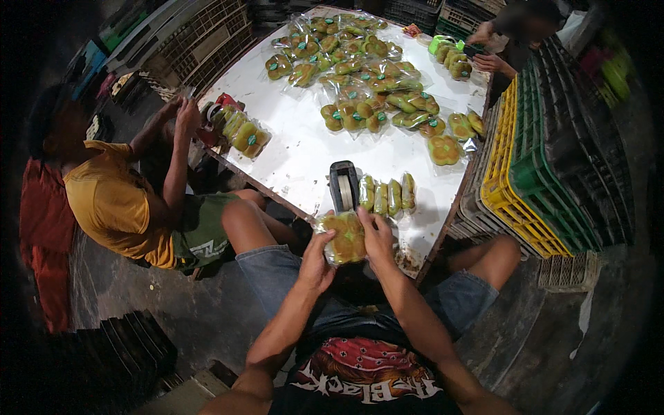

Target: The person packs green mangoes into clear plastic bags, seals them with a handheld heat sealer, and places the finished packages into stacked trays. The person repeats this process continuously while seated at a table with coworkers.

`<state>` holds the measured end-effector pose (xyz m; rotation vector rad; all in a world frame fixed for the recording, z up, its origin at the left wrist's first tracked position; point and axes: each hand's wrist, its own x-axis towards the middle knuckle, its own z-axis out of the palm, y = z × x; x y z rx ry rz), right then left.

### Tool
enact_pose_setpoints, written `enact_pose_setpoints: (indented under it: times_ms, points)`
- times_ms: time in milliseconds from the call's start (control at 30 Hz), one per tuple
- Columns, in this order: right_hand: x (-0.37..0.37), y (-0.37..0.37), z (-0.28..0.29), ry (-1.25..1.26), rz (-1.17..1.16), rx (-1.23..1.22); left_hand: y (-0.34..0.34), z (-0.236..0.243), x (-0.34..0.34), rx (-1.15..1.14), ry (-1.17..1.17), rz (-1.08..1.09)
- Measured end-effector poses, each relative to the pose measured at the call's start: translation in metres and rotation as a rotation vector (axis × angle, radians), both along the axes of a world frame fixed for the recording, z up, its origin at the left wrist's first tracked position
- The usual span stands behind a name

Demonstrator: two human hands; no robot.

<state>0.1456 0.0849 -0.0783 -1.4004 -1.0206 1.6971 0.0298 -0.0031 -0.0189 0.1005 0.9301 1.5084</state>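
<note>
Between my two hands, over the near edge of the table, is a clear plastic pack (pixel 346 238) of rounded green-brown pieces in a flower-like cluster; I cannot tell what kind of food they are. My left hand (pixel 318 263) grips its left side, with the fingers partly hidden behind it. On the opposite side my right hand (pixel 377 238) is closed on the pack's edge, thumb near the top. Just beyond stands a black tape dispenser (pixel 344 185) with a roll in it. Several similar packs (pixel 387 196) stand on edge in a row to its right.
Many bagged packs (pixel 353 69) with green labels cover the far part of the white table (pixel 290 166). A person (pixel 117 194) sits at the left beside more packs (pixel 242 133); another person's hand (pixel 494 64) is at the far right. Stacked yellow, green and black crates (pixel 546 152) flank the right.
</note>
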Motion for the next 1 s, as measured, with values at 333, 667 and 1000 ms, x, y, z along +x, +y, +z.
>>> enact_pose_setpoints:
  times_ms: [333, 667, 1000]
  points:
    - [0.036, 0.005, -0.006, -0.284, 0.474, 0.475, 0.001, 0.031, -0.037, -0.026, 0.104, -0.040]
    - [0.061, 0.023, 0.110, -0.017, 0.707, 0.316, 0.020, 0.024, -0.009, 0.061, 0.721, -0.462]
    - [0.090, 0.045, 0.062, -0.211, 0.684, 0.736, 0.041, 0.011, -0.007, -0.159, 0.116, -0.615]
